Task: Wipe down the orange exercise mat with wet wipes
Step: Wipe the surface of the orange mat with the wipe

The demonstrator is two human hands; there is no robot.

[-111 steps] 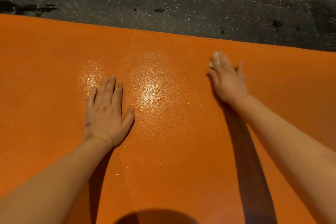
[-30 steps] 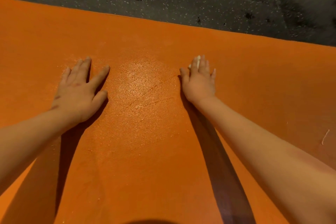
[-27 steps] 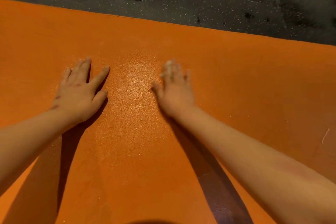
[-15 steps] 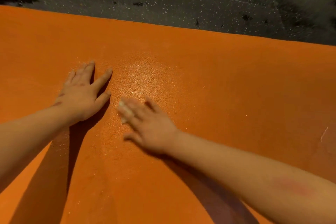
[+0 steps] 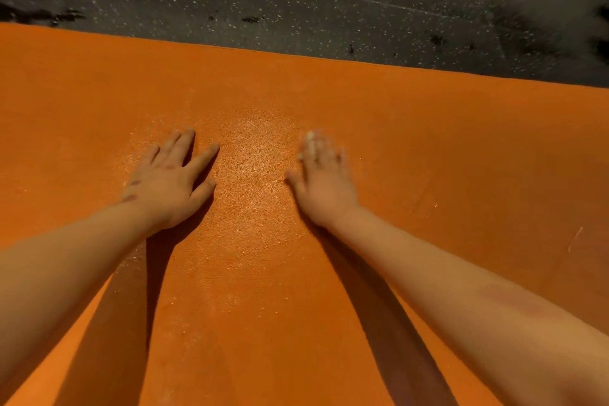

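Our left hand (image 5: 168, 181) lies flat on the orange mat (image 5: 428, 142), fingers spread; our right hand (image 5: 324, 184), fingers straight, presses a wipe (image 5: 311, 141).

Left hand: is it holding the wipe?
No, the left hand lies flat and bare on the mat; the white wipe shows under the right hand.

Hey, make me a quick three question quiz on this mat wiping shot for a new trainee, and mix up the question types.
1. True or false: the left hand rests flat on the orange mat.
2. Which hand has the white wipe under its fingers? A) left hand B) right hand C) neither
3. Fill in: the glistening patch on the mat lies ___ the two hands.

Key: 1 true; 2 B; 3 between.
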